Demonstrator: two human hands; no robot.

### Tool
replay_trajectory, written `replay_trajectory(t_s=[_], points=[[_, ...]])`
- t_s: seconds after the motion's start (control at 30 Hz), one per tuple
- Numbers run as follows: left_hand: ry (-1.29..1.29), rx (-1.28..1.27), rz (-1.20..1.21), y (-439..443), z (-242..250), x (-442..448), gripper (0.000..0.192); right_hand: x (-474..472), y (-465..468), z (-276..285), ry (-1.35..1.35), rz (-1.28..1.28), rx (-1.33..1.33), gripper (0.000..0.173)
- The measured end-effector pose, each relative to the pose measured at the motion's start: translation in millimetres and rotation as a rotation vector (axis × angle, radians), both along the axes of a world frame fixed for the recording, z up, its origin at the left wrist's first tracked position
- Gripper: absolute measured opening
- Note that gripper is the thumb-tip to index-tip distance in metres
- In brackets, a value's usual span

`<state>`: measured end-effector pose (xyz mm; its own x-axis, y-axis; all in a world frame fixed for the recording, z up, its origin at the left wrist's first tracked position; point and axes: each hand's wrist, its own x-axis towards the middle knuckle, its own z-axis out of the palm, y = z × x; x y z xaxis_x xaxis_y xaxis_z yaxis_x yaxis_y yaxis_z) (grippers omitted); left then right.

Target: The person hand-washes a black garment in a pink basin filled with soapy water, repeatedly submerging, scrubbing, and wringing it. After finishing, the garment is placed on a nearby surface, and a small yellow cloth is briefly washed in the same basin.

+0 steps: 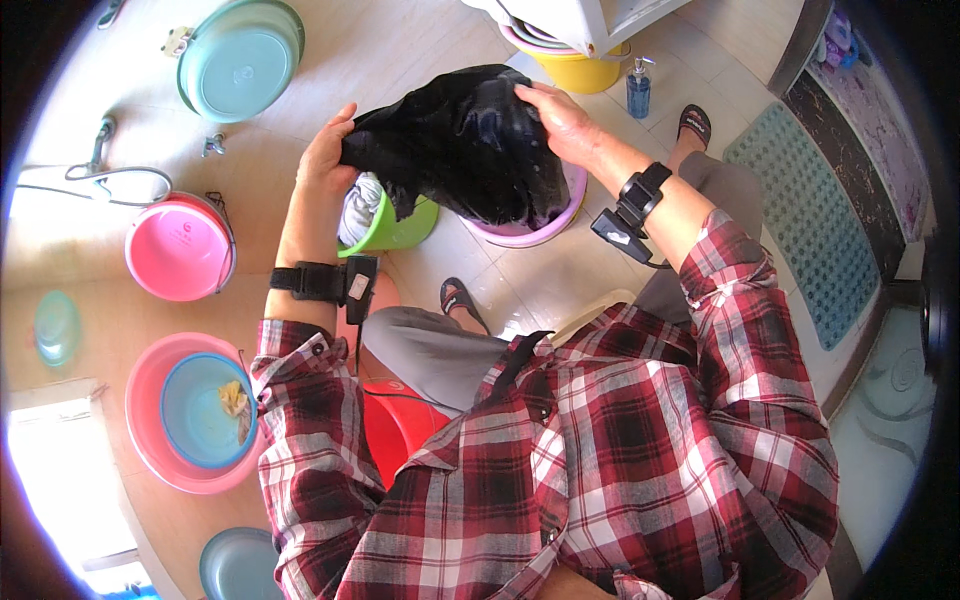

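A wet black cloth garment (457, 142) is stretched between my two hands. My left hand (328, 154) grips its left end, and my right hand (559, 120) pinches the upper right edge. The cloth hangs over a pink basin (517, 238) on the floor and hides most of it; its lower edge reaches the basin's inside. Below and beside my left hand stands a light green bucket (409, 229), lying or tilted, I cannot tell which. Grey twisted cloth (361, 210) shows at its mouth.
A blue soap pump bottle (638, 94) and a yellow bucket (581, 73) stand beyond my right hand. A green bath mat (806, 217) lies to the right. Near my left thigh is a red bucket (397, 427). Basins, a tap (214, 144) and a hand shower (101, 142) line the left wall.
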<state>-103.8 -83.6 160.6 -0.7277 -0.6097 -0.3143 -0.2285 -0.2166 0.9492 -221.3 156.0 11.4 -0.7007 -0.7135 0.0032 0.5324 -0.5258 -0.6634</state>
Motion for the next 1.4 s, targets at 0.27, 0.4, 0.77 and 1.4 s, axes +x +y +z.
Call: replay_trajectory(t_s=[0.27, 0.4, 0.77, 1.4], points=[[0.236, 0.380, 0.321, 67.5, -38.0, -18.1, 0.034, 54.7, -20.7, 27.3, 0.952, -0.288, 0.596, 0.044], [-0.009, -0.151, 0.007, 84.2, -32.0, 4.7, 0.054, 35.6, -20.9, 20.9, 0.450, -0.194, 0.347, 0.024], [-0.013, 0.209, -0.451, 80.4, -84.9, 31.2, 0.045, 17.9, -9.6, 20.3, 0.615, 0.393, 0.279, 0.018], [0.420, 0.848, -0.168, 80.1, -180.7, 57.3, 0.056, 47.9, -16.7, -12.2, 0.117, 0.590, 0.147, 0.041]])
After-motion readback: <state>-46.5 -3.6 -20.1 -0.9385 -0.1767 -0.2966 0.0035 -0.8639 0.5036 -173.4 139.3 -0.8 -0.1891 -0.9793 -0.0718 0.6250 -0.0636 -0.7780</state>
